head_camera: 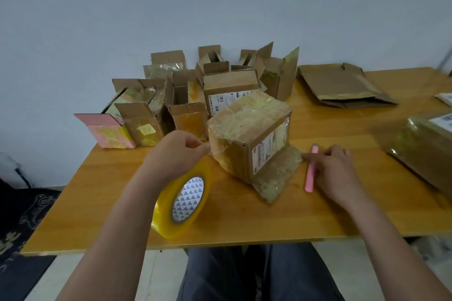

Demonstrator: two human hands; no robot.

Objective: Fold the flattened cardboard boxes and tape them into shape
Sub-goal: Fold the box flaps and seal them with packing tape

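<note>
Wooden bench (342, 215) against a pale wall. Centre: taped cardboard box (252, 134), one flap lying flat toward the near edge. Left hand (176, 151) pinches tape at the box's left corner, yellow tape roll (183, 198) beneath its wrist. Right hand (335, 171) grips a pink cutter (310, 171) just beside the flap. Behind: folded boxes (195, 95); flattened cardboard (342, 88) far right.

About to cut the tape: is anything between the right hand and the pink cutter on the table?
Nothing visible does. The right hand already lies against the pink cutter, fingers curled beside it on the table. The taped box stands just left of the cutter, not between them.
</note>
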